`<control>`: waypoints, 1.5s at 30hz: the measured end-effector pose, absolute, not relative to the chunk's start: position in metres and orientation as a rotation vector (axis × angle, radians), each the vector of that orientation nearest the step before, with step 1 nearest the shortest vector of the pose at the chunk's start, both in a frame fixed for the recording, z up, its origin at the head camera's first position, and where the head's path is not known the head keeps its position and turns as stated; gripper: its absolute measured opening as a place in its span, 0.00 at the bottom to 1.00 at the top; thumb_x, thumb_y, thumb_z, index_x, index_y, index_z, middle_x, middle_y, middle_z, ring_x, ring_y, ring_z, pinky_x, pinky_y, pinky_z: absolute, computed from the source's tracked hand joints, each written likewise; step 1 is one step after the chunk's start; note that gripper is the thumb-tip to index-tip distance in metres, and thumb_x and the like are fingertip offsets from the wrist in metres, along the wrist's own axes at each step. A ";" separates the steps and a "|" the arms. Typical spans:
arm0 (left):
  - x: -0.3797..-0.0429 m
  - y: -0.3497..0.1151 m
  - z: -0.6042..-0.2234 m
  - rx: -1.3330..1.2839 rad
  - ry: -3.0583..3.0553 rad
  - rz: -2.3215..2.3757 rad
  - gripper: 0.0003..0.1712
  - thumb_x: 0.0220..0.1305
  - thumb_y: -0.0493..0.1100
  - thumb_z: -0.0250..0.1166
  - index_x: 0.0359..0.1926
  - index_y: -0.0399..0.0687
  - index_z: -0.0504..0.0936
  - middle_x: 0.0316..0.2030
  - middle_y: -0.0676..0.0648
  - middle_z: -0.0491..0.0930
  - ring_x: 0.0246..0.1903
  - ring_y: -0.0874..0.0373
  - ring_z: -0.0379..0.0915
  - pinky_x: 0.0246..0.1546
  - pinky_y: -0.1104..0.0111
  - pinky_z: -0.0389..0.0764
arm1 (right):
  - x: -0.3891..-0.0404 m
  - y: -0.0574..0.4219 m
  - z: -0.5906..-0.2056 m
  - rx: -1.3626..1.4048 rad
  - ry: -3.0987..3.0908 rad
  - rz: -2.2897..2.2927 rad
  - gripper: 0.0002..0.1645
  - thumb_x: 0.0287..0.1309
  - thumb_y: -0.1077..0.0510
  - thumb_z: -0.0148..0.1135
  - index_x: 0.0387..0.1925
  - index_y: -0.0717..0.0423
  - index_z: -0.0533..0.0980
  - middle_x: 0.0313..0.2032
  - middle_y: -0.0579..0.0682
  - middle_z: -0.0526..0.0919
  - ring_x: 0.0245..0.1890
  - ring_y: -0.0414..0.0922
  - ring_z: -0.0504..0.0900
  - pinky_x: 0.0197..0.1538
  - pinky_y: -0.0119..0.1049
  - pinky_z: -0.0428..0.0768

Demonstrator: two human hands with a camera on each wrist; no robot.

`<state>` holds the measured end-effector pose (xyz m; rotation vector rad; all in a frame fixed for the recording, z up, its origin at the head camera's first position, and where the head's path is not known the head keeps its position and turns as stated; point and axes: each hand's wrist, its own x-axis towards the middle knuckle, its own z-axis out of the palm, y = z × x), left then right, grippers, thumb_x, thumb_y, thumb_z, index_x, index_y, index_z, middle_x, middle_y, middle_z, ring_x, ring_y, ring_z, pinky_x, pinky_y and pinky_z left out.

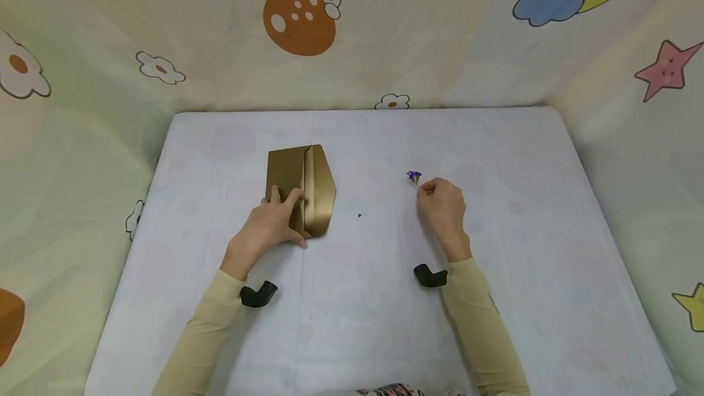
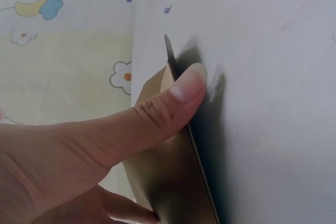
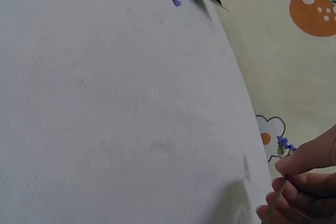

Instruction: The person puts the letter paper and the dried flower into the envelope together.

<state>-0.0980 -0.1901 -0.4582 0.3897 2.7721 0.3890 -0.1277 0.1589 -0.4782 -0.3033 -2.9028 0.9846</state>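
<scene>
A gold envelope [image 1: 286,167] lies on the left of the table, its pointed flap [image 1: 323,194] unfolded to the right. My left hand [image 1: 269,222] holds it: the thumb [image 2: 189,85] is at the near edge, the index fingertip sits at the mouth and the other fingers rest on the body. To the right, my right hand [image 1: 444,206] pinches a thin-stemmed sprig of small purple flowers [image 1: 414,176] between thumb and index finger. In the right wrist view, the sprig's green stem [image 3: 275,203] runs down past the curled fingers.
A small loose purple petal [image 1: 360,216] lies on the white table [image 1: 363,322] between the hands. Black curved pieces [image 1: 258,294] stick out at both wrists. A cartoon-printed cloth [image 1: 220,29] hangs behind the table and along its sides.
</scene>
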 end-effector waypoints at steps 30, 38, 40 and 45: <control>-0.103 -0.188 -0.456 0.393 2.769 0.395 0.58 0.41 0.58 0.86 0.68 0.52 0.63 0.68 0.11 0.55 0.55 0.12 0.69 0.39 0.40 0.83 | -0.143 0.083 -0.473 -0.261 -2.788 2.113 0.15 0.65 0.60 0.70 0.46 0.68 0.82 0.39 0.59 0.87 0.25 0.43 0.88 0.39 0.37 0.88; -0.102 -0.189 -0.458 0.364 2.755 0.377 0.58 0.42 0.58 0.86 0.69 0.52 0.63 0.68 0.11 0.53 0.58 0.10 0.65 0.44 0.37 0.81 | -0.148 0.057 -0.469 -0.208 -2.780 2.201 0.12 0.66 0.62 0.68 0.45 0.70 0.83 0.41 0.64 0.88 0.25 0.41 0.86 0.38 0.39 0.88; -0.102 -0.189 -0.458 0.360 2.755 0.376 0.58 0.41 0.58 0.86 0.70 0.52 0.63 0.69 0.11 0.54 0.58 0.10 0.65 0.44 0.36 0.81 | -0.149 0.050 -0.469 -0.210 -2.783 2.219 0.12 0.66 0.63 0.68 0.44 0.70 0.83 0.40 0.66 0.87 0.23 0.41 0.86 0.38 0.40 0.88; -0.101 -0.191 -0.460 0.353 2.752 0.375 0.58 0.41 0.59 0.86 0.69 0.52 0.63 0.68 0.12 0.55 0.57 0.11 0.67 0.42 0.37 0.82 | -0.151 0.032 -0.472 -0.193 -2.791 2.251 0.11 0.65 0.64 0.67 0.44 0.70 0.84 0.39 0.65 0.88 0.24 0.44 0.88 0.38 0.40 0.88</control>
